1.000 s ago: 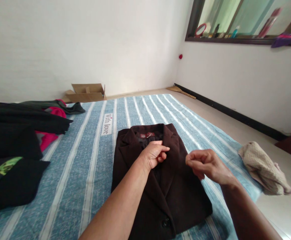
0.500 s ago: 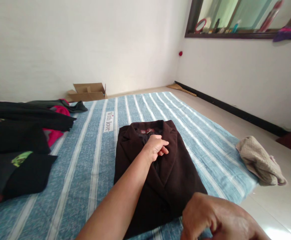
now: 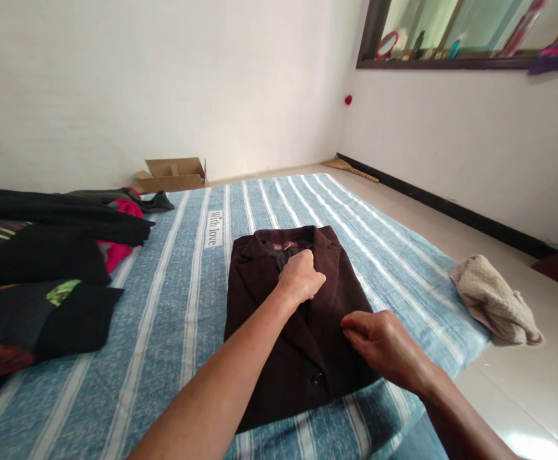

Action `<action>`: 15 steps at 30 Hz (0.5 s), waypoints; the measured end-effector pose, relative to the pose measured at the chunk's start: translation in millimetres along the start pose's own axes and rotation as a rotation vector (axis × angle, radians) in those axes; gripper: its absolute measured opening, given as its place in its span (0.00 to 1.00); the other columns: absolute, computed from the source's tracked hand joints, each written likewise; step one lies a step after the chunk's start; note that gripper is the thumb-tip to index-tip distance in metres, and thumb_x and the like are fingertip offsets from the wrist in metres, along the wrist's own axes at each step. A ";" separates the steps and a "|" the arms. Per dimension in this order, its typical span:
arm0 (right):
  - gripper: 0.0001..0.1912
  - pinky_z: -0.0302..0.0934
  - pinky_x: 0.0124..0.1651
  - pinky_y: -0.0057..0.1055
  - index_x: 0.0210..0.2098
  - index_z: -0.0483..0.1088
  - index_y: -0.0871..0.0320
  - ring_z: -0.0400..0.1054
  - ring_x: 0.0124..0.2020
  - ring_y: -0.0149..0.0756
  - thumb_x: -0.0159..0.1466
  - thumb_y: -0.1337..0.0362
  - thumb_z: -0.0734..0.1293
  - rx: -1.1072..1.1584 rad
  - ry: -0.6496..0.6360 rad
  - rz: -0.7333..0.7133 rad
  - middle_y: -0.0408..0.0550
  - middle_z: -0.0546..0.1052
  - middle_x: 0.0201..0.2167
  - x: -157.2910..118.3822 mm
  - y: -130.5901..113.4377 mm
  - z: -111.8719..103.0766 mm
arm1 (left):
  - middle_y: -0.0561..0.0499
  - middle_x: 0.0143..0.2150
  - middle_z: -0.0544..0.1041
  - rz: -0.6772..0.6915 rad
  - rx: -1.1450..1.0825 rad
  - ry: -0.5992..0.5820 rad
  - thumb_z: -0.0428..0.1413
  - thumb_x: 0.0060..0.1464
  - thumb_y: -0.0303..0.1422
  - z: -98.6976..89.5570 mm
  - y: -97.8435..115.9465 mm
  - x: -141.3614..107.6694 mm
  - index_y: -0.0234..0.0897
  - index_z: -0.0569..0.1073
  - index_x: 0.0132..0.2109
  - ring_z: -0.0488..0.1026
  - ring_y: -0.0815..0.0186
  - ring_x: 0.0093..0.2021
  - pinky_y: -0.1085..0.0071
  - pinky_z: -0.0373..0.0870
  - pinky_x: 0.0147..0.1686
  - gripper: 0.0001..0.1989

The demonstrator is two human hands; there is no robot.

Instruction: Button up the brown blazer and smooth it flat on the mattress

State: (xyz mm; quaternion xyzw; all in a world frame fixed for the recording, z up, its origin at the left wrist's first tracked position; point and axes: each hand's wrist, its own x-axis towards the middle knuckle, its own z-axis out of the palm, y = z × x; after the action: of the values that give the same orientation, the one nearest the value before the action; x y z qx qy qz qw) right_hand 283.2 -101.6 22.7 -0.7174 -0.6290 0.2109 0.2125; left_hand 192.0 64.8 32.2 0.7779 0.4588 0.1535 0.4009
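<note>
A folded dark brown jacket (image 3: 260, 300) lies on a blue striped sheet (image 3: 173, 306), collar away from me, with one button near its front edge. My left hand (image 3: 302, 276) is closed on the lapel just below the collar. My right hand (image 3: 379, 345) rests on the jacket's right front part, its fingers bent and pinching the cloth.
A pile of black, red and green clothes (image 3: 44, 268) lies at the left of the sheet. A beige cloth (image 3: 494, 300) sits on the floor at the right. A cardboard box (image 3: 173, 174) stands by the far wall. A window sill (image 3: 451, 61) holds several small items.
My right hand dropped from the air, passed low at the frame's bottom, and now rests on the jacket's right front. My left hand closed tighter on the lapel.
</note>
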 end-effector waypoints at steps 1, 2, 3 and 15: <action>0.11 0.48 0.27 0.25 0.29 0.70 0.57 0.61 0.22 0.27 0.61 0.68 0.57 -0.026 -0.006 -0.005 0.40 0.69 0.20 0.8 -0.9 -0.1 | 0.54 0.17 0.67 0.023 0.042 0.054 0.61 0.37 0.23 1.0 -0.1 -2.2 0.38 0.68 0.32 0.72 0.59 0.24 0.73 0.58 0.24 0.13; 0.11 0.48 0.27 0.25 0.28 0.69 0.57 0.61 0.22 0.27 0.61 0.68 0.57 -0.059 -0.012 -0.010 0.41 0.69 0.20 1.6 -2.1 -0.4 | 0.52 0.20 0.69 0.038 0.068 0.099 0.62 0.36 0.23 2.1 -0.3 -4.2 0.39 0.68 0.32 0.73 0.57 0.29 0.71 0.60 0.27 0.14; 0.12 0.47 0.27 0.25 0.27 0.69 0.57 0.61 0.22 0.27 0.61 0.68 0.56 -0.099 -0.015 -0.010 0.41 0.69 0.19 2.5 -3.5 -0.8 | 0.50 0.23 0.70 0.050 0.085 0.127 0.62 0.36 0.23 3.2 -0.8 -6.0 0.39 0.67 0.33 0.74 0.54 0.34 0.69 0.61 0.31 0.15; 0.08 0.41 0.25 0.28 0.24 0.65 0.60 0.57 0.20 0.27 0.58 0.71 0.57 -0.340 -0.045 0.004 0.43 0.67 0.18 17.0 -3.8 8.2 | 0.43 0.39 0.76 0.047 0.517 0.045 0.56 0.48 0.33 9.9 -2.0 -11.8 0.39 0.64 0.45 0.74 0.53 0.42 0.65 0.67 0.38 0.15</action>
State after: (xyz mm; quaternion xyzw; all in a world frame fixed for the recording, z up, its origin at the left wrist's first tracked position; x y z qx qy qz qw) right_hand 277.5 -84.0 17.5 -0.7393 -0.6588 0.1180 0.0737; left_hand 190.5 50.7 25.9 0.8614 0.4733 0.0578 0.1747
